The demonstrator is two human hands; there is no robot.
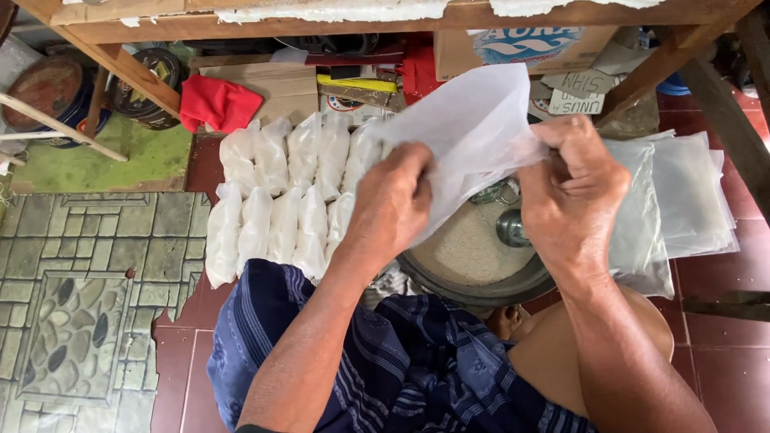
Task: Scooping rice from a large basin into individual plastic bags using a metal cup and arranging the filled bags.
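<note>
**Head view: two hands pinch an empty plastic bag above a basin of white grain**

Head camera looks down on a person sitting on a dark red tile floor (722, 321), a blue patterned cloth (385, 361) over the lap. Both hands are raised over a round metal basin (473, 281) holding white grain.

The left hand (393, 204) is closed, fingers pinching the lower edge of a thin, clear plastic bag (465, 128). The right hand (573, 188) is also closed, gripping the bag's other edge between thumb and fingers. The bag hangs stretched between the two hands, above the basin, and looks empty and flat.

A small shiny metal cup (512, 228) sits in the grain, partly hidden by the bag. Just left of the basin, filled white bags (277, 192) lie on the floor in two rows, touching one another. To the right of the basin lies a stack of empty clear bags (690, 192). Behind the filled bags are a red cloth (218, 103) and a cardboard box (525, 44) under a wooden frame (128, 68).
</note>
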